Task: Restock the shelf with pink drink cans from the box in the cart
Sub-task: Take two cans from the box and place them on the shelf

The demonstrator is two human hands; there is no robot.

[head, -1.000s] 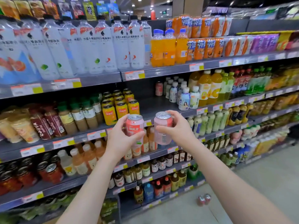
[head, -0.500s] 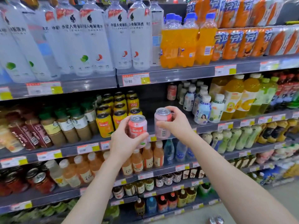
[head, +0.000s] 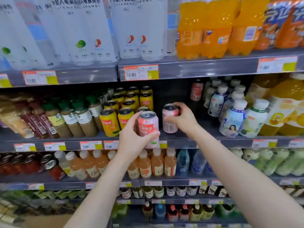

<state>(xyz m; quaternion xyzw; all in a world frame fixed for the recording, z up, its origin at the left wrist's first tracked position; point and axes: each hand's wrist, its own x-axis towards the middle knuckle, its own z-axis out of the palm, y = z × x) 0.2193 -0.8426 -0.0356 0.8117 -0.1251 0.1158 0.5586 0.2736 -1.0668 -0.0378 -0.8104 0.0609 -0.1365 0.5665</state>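
My left hand (head: 133,139) grips a pink drink can (head: 148,127) upright, just in front of the middle shelf's edge (head: 205,143). My right hand (head: 182,120) holds a second pink can (head: 169,120) at the dark gap on that shelf; whether its base touches the shelf I cannot tell. One more pink can (head: 196,90) stands deep at the back of the same gap. The cart and its box are out of view.
Yellow cans (head: 109,122) stand in rows left of the gap, white bottles (head: 232,119) to its right. Large white water bottles (head: 92,30) and orange soda (head: 213,28) fill the shelf above. Peach-coloured bottles (head: 144,165) line the shelf below.
The view has closed in on the shelf. Both hands have carried their cans forward, and the right hand's can has gone into the gap on the middle shelf.
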